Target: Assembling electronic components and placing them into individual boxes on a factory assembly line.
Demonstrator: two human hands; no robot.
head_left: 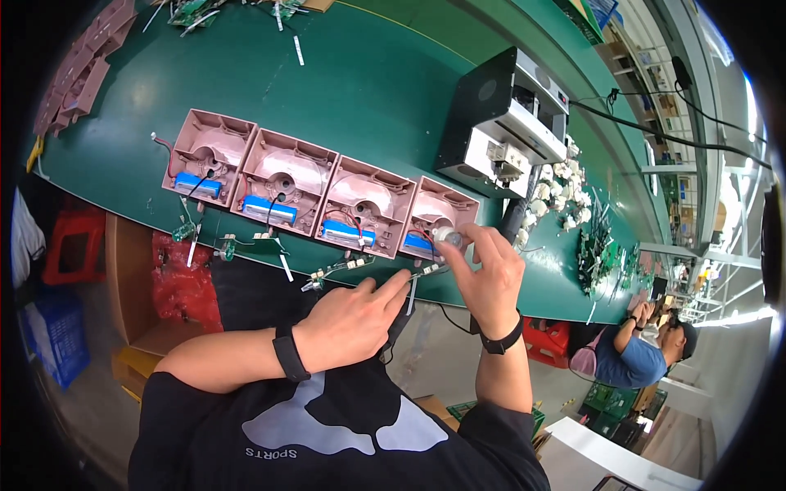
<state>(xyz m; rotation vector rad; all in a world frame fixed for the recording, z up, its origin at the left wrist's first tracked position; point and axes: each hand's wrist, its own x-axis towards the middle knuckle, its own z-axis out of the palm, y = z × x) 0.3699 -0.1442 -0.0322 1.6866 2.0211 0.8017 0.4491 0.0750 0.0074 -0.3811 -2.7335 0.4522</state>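
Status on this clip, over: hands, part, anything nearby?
Right hand pinching pale round part at rightmost pink housing. Left hand beside wired strip, grip unclear. Black-and-silver machine nearby.

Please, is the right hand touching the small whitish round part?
Touching: the head view shows the right hand pinching the small whitish round part between thumb and fingers.

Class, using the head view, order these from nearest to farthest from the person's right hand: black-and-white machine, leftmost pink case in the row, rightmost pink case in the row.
From the right hand:
1. Rightmost pink case, just beside the fingers.
2. Black-and-white machine, beyond the hand on the table.
3. Leftmost pink case, at the row's left end.
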